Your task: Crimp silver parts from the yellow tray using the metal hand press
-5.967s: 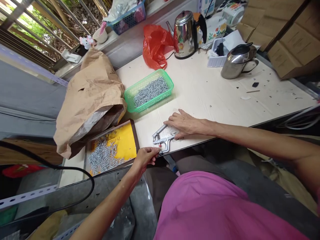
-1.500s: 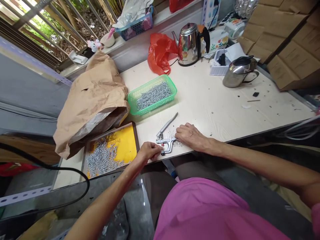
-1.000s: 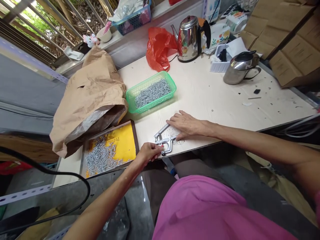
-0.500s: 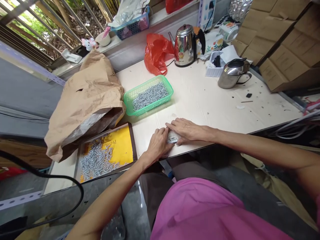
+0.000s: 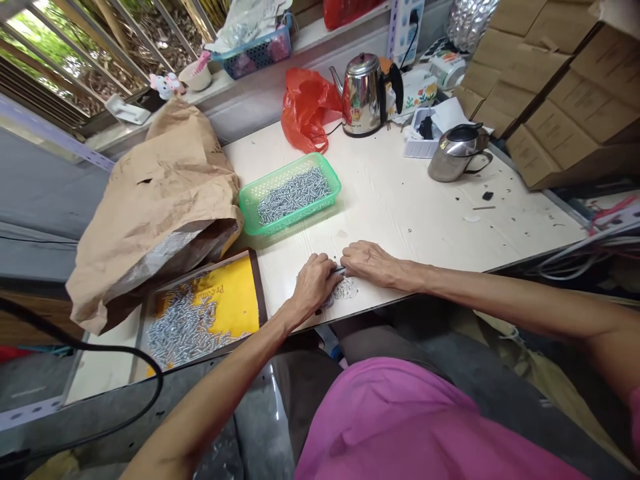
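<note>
Close to the table's front edge lies what looks like a small clear plastic bag [image 5: 345, 289] with small pale bits showing through. My left hand [image 5: 315, 281] is closed at its upper left edge. Fingers curled, my right hand [image 5: 369, 262] pinches the upper right edge. Between the fingertips runs a thin dark strip along the bag's top; the fingers partly hide it. Beyond both hands is a green basket [image 5: 247, 208] of metal screws [image 5: 295, 195]. To the left, a shallow tray [image 5: 261, 293] with a yellow lining holds more loose screws [image 5: 183, 327].
A large brown paper bag [image 5: 165, 173] slumps behind the tray. Along the back stand a red plastic bag [image 5: 305, 110], a steel kettle [image 5: 361, 97] and a steel pot [image 5: 453, 157]. Cardboard boxes [image 5: 555, 93] are stacked at the right. A black cable [image 5: 125, 350] hangs at lower left.
Both hands have drawn to the bag's upper edge, uncovering more of its lower part. The fingers of my right hand, stretched out before, are now curled in. The view has shifted slightly.
</note>
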The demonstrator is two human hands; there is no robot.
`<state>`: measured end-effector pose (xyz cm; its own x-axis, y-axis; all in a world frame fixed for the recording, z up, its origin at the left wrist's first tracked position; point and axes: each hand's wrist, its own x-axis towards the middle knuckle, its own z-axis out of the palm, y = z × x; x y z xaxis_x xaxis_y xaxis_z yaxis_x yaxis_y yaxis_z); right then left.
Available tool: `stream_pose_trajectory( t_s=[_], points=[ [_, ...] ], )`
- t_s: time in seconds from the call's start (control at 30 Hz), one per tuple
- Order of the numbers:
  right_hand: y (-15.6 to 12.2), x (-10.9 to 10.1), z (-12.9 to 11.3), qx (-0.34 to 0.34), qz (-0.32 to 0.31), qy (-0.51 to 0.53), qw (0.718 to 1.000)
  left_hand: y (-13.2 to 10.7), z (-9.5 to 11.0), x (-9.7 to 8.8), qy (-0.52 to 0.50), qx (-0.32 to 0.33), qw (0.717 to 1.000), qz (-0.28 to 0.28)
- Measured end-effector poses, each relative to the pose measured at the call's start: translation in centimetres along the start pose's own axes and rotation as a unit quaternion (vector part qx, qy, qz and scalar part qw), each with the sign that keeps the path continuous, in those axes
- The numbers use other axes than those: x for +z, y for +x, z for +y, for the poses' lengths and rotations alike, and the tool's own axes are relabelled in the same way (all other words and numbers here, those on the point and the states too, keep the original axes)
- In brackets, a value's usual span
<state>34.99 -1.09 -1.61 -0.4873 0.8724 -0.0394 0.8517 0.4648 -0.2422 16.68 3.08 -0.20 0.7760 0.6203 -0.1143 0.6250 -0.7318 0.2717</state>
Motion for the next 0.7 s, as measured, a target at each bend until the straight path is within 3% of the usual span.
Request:
stream_pose_trajectory(
  t_s=[0.13, 0.27, 0.47, 0.6, 0.7],
  points=[
    [0.1, -1.2, 0.7, 0.007, 0.007, -0.013, 1.0, -0.9, 0.6, 0.7, 0.022, -0.019, 0.999, 0.045],
    [0.9, -1.9, 2.0, -0.012, -0.034, 0.003, 0.999, -3.4, 2.9, 3.0, 0.014, 0.001, 0.993, 0.116],
    [3.3, -1.4, 3.6, 0.029, 0.015, -0.009, 0.999, -5.6, 5.3, 5.7, -0.054, 0.024, 0.99, 0.13],
    [4.7, -2.2, 1.2, 0.037, 0.035, -0.052, 0.997, -5.3, 5.2, 5.7, -0.082, 0.021, 0.987, 0.136],
    [5.3, -2.0, -2.8, -0.103, 0.022, -0.029, 0.994, -6.0, 5.7, 5.5, -0.099, 0.031, 0.984, 0.148]
  ],
)
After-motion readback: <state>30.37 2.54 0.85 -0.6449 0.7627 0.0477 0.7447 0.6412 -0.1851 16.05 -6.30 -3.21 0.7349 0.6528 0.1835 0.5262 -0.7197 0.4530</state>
